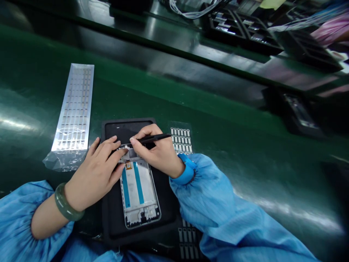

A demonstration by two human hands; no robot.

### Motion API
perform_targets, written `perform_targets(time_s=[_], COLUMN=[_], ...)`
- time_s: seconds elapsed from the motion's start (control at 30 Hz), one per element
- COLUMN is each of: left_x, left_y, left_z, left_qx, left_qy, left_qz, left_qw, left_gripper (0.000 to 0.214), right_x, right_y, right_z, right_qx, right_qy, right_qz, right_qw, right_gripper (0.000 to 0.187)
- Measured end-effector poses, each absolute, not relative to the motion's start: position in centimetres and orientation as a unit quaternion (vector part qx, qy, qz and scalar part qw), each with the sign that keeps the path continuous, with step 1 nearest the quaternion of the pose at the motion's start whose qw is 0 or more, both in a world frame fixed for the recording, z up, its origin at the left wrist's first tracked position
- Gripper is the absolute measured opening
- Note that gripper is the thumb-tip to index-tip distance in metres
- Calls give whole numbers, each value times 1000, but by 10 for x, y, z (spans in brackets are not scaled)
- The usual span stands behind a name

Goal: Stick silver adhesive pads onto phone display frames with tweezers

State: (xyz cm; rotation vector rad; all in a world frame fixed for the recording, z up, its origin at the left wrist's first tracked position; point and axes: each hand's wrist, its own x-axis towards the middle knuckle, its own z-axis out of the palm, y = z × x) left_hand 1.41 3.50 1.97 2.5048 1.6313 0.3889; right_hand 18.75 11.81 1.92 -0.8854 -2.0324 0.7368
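Observation:
A phone mid-frame (147, 182) with two blue strips and a small orange-brown flex connector (128, 166) lies in a black tray (111, 225). My left hand (95, 169) rests over its upper left edge, fingers stretched out and apart, with the index finger and thumb touching the top part. My right hand (160, 153) is closed around slim black tweezers (154, 138). They point left at the upper end of the phone mid-frame. Their tip is hard to make out beside my left fingers.
A silvery sheet of small parts (75, 105) with clear film (65, 161) lies to the left. Another sheet of small pale pieces (181, 140) lies beside my right wrist. A black tray with a phone part (301, 111) stands at right. Beyond the metal rail are dark trays (229, 23) and a person's pink sleeve (332, 31).

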Motion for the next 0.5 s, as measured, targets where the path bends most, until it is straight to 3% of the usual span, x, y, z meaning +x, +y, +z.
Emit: perform_targets(time_s=[0.5], left_x=[14], left_y=[34], left_z=[19], left_qx=[829], left_qy=[541], left_qz=[123], left_qw=[66], left_gripper=[34], right_x=[188], right_y=[120], right_z=[19], right_qx=[-321], right_qy=[-821], right_qz=[313], right_qw=[354], right_gripper=[8])
